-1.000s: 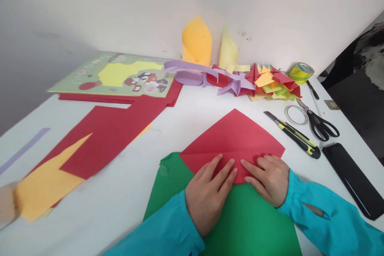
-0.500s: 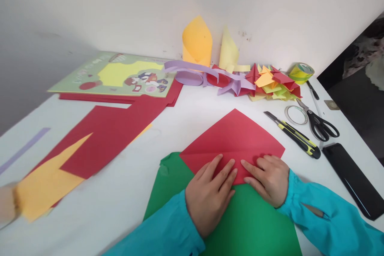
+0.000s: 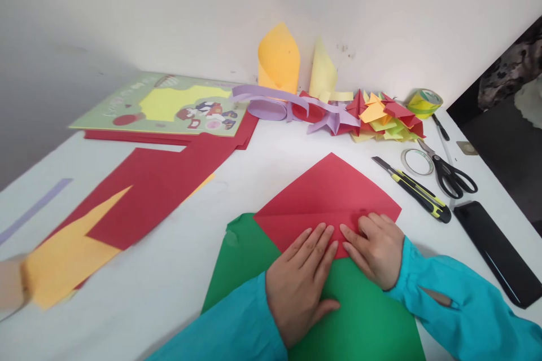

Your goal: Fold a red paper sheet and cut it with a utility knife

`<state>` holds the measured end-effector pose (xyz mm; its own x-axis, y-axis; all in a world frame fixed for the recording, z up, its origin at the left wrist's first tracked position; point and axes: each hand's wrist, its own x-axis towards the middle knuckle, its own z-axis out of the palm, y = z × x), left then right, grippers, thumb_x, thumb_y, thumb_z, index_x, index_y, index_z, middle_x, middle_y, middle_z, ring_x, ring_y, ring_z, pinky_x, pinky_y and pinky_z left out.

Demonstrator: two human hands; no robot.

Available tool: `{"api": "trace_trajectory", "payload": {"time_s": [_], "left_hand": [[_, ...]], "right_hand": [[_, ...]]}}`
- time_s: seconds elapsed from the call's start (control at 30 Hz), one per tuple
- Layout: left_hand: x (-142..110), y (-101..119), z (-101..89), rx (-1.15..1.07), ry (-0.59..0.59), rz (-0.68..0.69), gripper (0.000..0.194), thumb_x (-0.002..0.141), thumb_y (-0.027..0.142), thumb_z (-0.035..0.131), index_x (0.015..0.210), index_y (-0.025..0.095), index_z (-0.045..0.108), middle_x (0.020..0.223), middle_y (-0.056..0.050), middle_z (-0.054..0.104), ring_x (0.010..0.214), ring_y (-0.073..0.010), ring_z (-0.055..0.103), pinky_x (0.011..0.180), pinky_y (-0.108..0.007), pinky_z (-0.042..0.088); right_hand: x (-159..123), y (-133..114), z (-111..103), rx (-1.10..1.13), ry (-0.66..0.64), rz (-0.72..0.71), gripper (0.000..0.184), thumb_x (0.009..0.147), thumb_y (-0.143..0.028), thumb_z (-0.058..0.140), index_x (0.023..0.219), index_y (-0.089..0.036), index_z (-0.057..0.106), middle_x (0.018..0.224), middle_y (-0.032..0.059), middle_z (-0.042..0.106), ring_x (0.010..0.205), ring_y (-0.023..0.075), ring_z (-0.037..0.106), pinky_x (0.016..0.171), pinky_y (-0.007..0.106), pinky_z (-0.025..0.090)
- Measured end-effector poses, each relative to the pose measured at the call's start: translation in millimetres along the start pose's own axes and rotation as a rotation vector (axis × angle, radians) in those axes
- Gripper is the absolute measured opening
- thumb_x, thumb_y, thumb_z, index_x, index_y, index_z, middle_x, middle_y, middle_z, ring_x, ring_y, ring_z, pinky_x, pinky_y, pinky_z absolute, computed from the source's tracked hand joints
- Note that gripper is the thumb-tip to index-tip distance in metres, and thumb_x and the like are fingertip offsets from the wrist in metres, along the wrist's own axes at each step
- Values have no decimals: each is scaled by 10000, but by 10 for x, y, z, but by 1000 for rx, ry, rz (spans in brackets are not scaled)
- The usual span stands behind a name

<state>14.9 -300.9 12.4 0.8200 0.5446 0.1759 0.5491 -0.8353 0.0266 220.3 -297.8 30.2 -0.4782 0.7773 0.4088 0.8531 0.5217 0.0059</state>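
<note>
Head view: left hand [image 3: 301, 287] stretched out flat on creased red paper [image 3: 326, 192] over a green sheet [image 3: 364, 316]; right hand [image 3: 378, 249] half-curled there too, can't really tell if it's pinching anything.

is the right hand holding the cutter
No, the right hand rests on the red paper, while the cutter lies apart from it on the table.

Green cover [image 3: 134, 105], lettering [image 3: 119, 98] blurred, nothing readable
</note>
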Motion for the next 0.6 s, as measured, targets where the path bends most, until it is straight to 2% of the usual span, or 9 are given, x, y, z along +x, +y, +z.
{"api": "trace_trajectory", "payload": {"time_s": [0.13, 0.4, 0.6], "left_hand": [[-20, 0, 10, -39, -32, -12, 985, 683, 721, 588, 1429, 154, 284, 1482, -204, 273, 1386, -343, 215, 1093, -487, 273], [-28, -104, -18, -72, 13, 52, 861, 734, 672, 577, 1413, 210, 318, 1468, -204, 308, 1383, -345, 225, 1104, -560, 168], [-16, -114, -44, -58, -15, 57, 849, 726, 637, 612, 1406, 217, 326, 1462, -205, 319, 1379, -350, 234, 1095, -590, 136]], "right_hand": [[-1, 4, -15, 23, -12, 15, 279, 901, -312, 467, 1043, -180, 669, 702, 39, 457, 681, 177, 366, 593, 316, 220], [-62, 61, -27, 149, -137, 56, 350, 890, -358, 477, 1167, -193, 613, 773, 48, 441, 720, 184, 383, 606, 306, 277], [-75, 104, 1, 304, -155, 90, 354, 894, -369, 483, 1202, -235, 597, 813, 41, 425, 750, 179, 387, 642, 308, 327]]}}
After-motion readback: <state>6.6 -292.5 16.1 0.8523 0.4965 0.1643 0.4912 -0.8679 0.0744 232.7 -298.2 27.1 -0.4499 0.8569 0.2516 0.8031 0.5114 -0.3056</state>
